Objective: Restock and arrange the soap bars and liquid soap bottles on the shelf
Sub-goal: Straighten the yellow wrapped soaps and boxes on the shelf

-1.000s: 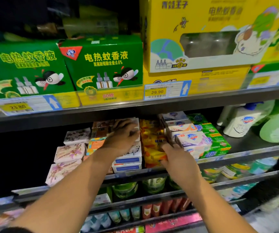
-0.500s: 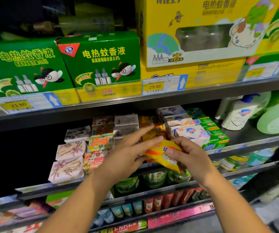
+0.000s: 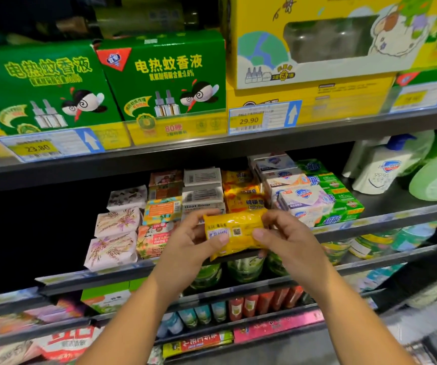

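Observation:
A yellow wrapped soap bar is held flat in front of the soap shelf, its back label facing me. My left hand grips its left end and my right hand grips its right end. Behind it on the shelf lie more yellow soap bars, white goat soap boxes, floral soap packs, white and purple soap boxes and green soap packs. A white pump bottle of liquid soap stands at the right beside a green bottle.
Green mosquito-liquid boxes and yellow boxes fill the shelf above, with price tags on its edge. Lower shelves hold green jars and small tubes. The left part of the soap shelf is dark.
My hands left the stacks and pulled a yellow soap bar out from the shelf. Both now hold it level in front of the shelf edge, turned so its label shows.

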`<state>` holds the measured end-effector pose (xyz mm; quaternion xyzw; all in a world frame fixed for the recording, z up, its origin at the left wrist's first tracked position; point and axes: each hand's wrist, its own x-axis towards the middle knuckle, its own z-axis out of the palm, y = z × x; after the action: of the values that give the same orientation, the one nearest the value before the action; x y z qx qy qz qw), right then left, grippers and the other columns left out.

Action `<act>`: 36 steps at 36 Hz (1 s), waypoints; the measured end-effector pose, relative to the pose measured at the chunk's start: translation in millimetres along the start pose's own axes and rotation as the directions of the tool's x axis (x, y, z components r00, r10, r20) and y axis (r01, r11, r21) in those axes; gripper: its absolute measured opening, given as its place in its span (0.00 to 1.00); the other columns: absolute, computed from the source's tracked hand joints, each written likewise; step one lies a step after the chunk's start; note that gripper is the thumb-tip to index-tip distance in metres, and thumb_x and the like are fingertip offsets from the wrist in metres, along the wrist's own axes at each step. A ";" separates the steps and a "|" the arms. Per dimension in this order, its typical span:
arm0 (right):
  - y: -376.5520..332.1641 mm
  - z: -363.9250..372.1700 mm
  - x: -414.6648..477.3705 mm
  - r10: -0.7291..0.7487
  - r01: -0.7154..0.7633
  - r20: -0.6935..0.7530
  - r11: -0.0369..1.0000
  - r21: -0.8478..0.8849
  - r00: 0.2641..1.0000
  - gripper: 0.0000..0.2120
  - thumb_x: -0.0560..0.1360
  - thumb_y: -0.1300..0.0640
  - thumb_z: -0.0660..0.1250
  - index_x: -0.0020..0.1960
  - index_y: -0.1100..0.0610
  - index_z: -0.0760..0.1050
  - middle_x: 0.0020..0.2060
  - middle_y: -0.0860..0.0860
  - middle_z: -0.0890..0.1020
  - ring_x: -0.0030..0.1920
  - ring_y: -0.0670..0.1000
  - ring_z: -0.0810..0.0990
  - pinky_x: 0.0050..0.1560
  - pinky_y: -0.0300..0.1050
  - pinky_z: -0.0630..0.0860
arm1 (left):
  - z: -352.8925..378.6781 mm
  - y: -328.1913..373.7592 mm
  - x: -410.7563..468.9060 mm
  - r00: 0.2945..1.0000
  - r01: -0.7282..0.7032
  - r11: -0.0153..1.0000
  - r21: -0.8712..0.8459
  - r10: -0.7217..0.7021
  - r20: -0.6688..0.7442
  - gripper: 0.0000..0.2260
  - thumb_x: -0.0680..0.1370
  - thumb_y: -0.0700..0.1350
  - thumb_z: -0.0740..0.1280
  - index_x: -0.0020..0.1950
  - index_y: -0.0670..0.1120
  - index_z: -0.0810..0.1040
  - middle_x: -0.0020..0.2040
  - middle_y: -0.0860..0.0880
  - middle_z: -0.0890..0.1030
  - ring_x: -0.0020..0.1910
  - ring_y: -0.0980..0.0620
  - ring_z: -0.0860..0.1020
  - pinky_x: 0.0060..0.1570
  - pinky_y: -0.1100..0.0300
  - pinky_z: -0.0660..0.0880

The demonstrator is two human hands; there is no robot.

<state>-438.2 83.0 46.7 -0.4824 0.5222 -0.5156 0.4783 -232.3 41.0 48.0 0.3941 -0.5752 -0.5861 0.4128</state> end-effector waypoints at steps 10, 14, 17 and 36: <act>2.1 31.6 12.3 0.103 -0.175 0.177 0.871 0.459 0.979 0.09 0.76 0.67 0.64 0.56 0.65 0.77 0.52 0.60 0.84 0.41 0.58 0.85 0.35 0.43 0.82 | -35.3 3.7 -27.1 0.999 0.002 0.963 0.270 -0.014 0.044 0.30 0.66 0.36 0.79 0.64 0.55 0.77 0.64 0.52 0.77 0.50 0.55 0.80 0.52 0.59 0.78; 3.2 45.3 13.8 0.038 -0.207 0.366 0.877 0.434 0.930 0.21 0.73 0.77 0.60 0.62 0.64 0.75 0.55 0.58 0.84 0.49 0.61 0.85 0.44 0.43 0.83 | -51.9 4.2 -35.5 0.990 0.001 0.890 0.455 0.062 -0.123 0.27 0.74 0.33 0.74 0.63 0.59 0.73 0.53 0.58 0.82 0.45 0.53 0.80 0.45 0.63 0.79; -0.8 60.8 16.9 0.068 -0.122 0.347 0.983 0.137 0.935 0.21 0.75 0.75 0.66 0.62 0.56 0.77 0.49 0.57 0.86 0.48 0.58 0.86 0.43 0.44 0.83 | -61.8 4.6 -37.3 0.967 0.000 0.952 0.307 0.078 -0.242 0.17 0.72 0.40 0.74 0.58 0.50 0.76 0.42 0.55 0.82 0.37 0.47 0.79 0.38 0.65 0.77; -15.9 219.5 21.0 0.100 0.019 0.433 0.965 -0.263 0.896 0.27 0.70 0.65 0.77 0.56 0.38 0.72 0.49 0.41 0.83 0.52 0.36 0.81 0.59 0.47 0.79 | -161.7 33.8 -73.2 0.955 -0.125 0.975 0.185 0.169 -0.246 0.25 0.67 0.38 0.79 0.59 0.50 0.73 0.48 0.53 0.84 0.47 0.55 0.83 0.45 0.63 0.79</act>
<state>-220.8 45.1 60.2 -0.6343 0.4729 -0.3093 0.5276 -54.3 53.2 76.4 0.4567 -0.5913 -0.4464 0.4925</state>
